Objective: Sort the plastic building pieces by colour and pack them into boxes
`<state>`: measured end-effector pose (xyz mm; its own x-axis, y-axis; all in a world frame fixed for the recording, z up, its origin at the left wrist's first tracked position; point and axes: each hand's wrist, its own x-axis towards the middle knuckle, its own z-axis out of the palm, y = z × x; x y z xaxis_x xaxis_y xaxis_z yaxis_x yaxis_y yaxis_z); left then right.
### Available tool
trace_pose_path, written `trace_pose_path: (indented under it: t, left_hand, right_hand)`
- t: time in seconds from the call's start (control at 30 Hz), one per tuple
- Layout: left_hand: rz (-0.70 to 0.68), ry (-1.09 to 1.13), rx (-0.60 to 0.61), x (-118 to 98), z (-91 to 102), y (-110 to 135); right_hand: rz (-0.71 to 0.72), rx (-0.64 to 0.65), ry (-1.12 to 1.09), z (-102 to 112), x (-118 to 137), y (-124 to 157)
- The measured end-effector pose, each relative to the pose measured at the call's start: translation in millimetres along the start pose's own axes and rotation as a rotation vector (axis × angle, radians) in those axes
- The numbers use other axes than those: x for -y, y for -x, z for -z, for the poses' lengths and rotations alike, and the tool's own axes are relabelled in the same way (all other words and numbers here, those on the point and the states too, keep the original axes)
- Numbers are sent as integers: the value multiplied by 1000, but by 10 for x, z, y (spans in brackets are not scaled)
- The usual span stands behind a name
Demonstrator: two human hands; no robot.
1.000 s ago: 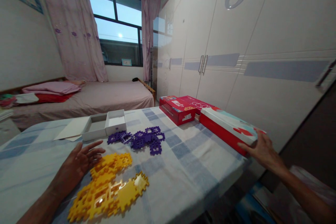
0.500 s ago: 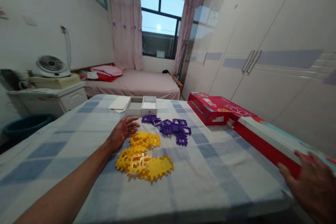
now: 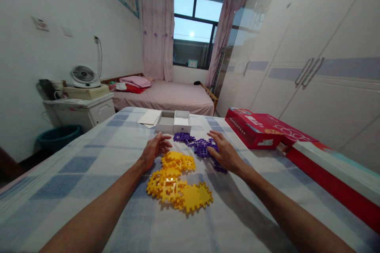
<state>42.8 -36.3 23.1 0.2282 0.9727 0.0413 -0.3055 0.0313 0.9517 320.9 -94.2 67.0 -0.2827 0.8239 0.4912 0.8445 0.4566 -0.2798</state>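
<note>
Yellow interlocking plastic pieces (image 3: 178, 185) with toothed edges lie in a loose heap at the middle of the cloth. Just behind them are similar purple interlocking pieces (image 3: 202, 148). My left hand (image 3: 154, 148) rests at the upper left side of the yellow heap, fingers loosely bent and apart, with nothing seen in it. Over the right part of the purple pieces is my right hand (image 3: 224, 151), thumb and fingers spread. It covers some of the purple pieces, and whether it touches them I cannot tell.
Behind the pieces stands a shallow white box (image 3: 181, 120) in two parts, with flat pale sheets (image 3: 149, 118) beside it. A red box (image 3: 252, 126) and a long red and white box lid (image 3: 332, 174) lie along the right. A checked cloth (image 3: 97, 189) covers the table.
My right hand has moved from the long red and white lid at the right to the purple pieces. My left hand stays by the yellow heap. The view has turned slightly left.
</note>
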Motion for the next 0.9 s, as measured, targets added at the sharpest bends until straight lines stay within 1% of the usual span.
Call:
trace_pose_path:
  t: [0.1, 0.2, 0.3, 0.43, 0.63, 0.73, 0.8, 0.9]
  left_hand:
    - [11, -2, 4, 9, -1, -19]
    - [16, 1, -1, 5, -8, -22]
    - [21, 12, -5, -4, -11, -21]
    - [36, 16, 16, -4, -9, -30]
    - [41, 8, 20, -27, -33, -26]
    - [54, 12, 7, -32, -36, -31]
    - [58, 13, 4, -26, -28, -36]
    - [52, 11, 18, -11, -11, -40]
  right_hand:
    - [28, 103, 85, -304, 172, -515]
    - [-3, 188, 202, -551, 266, -899]
    - [-46, 249, 276, -735, 297, -1118]
    - [-100, 244, 322, -862, 299, -1244]
    - [-132, 240, 355, -895, 305, -1322]
    - [-124, 228, 340, -847, 300, -1338]
    - [-112, 202, 322, -740, 275, -1316]
    - [-106, 153, 300, -435, 191, -1143]
